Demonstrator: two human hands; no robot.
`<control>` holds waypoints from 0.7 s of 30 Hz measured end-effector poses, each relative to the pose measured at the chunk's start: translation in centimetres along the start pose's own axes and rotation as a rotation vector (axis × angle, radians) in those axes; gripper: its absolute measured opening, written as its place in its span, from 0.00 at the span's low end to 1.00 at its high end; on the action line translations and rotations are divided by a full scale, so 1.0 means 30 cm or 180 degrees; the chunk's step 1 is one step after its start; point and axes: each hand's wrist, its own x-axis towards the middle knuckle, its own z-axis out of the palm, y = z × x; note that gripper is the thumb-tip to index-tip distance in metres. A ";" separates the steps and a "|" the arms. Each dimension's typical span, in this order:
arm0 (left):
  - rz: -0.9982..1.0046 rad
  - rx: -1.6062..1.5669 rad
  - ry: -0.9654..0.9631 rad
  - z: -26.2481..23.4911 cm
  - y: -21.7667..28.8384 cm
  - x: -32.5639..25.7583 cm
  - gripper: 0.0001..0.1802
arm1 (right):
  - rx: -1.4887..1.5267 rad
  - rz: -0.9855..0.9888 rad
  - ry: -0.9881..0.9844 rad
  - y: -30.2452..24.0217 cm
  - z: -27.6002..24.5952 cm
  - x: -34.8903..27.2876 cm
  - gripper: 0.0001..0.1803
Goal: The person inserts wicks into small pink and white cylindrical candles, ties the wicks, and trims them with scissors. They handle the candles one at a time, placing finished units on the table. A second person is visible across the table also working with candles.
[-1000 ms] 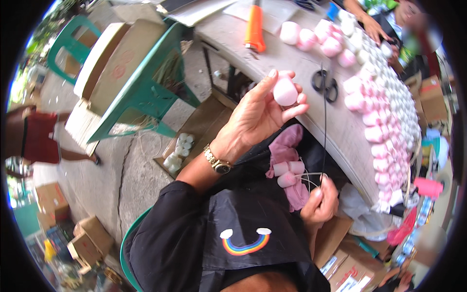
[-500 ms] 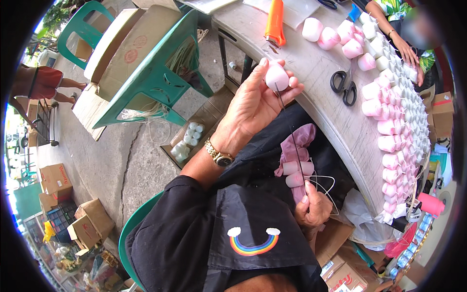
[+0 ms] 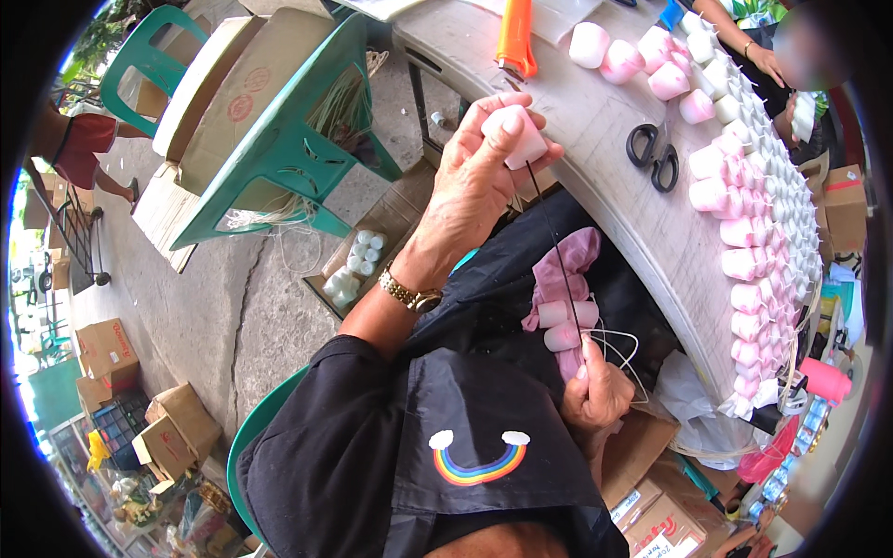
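Observation:
My left hand point(image 3: 484, 167), with a gold watch on its wrist, is closed around a small pale pink rounded cylinder point(image 3: 526, 147) near the table's edge. A long thin dark rod point(image 3: 555, 244) runs from that cylinder's lower edge down to my right hand point(image 3: 598, 389). The fingers of my right hand pinch the rod's lower end in front of my apron. Whether the rod's upper tip is inside the cylinder is hidden. Two similar pink cylinders point(image 3: 561, 337) lie on a pink cloth point(image 3: 566, 265) on my lap, and a white cord point(image 3: 625, 346) loops beside my right hand.
On the table point(image 3: 595, 167) are black scissors point(image 3: 653, 158), an orange-handled tool point(image 3: 515, 39) and a long mass of pink and white cylinders point(image 3: 744, 232). Another person's hand point(image 3: 767, 65) is at the far right. A green chair point(image 3: 279, 158) bears cardboard; an open box point(image 3: 367, 251) stands beside me.
My left hand has turned and wrapped its fingers over the pink cylinder, which was resting in the open palm. The view has shifted slightly. The other person's hand has lifted from the cylinders.

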 end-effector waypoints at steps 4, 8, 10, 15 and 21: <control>-0.0387 0.0110 -0.0512 0.055 -0.038 -0.047 0.30 | 0.0095 0.0069 0.0186 0.000 0.050 0.045 0.19; -0.0590 0.0180 -0.0646 0.084 -0.073 -0.071 0.30 | 0.0232 0.0435 0.0205 0.028 0.092 0.076 0.21; -0.0128 0.0181 -0.0450 0.048 -0.033 -0.030 0.28 | 0.0406 0.0159 0.0199 0.033 0.083 0.066 0.21; 0.1265 0.0146 0.0462 -0.119 0.144 0.101 0.18 | 0.0192 0.0390 -0.0053 0.028 0.001 0.026 0.17; 0.0547 0.0024 0.0422 -0.114 0.074 0.031 0.15 | -0.0569 0.1465 0.0852 0.101 -0.018 0.162 0.18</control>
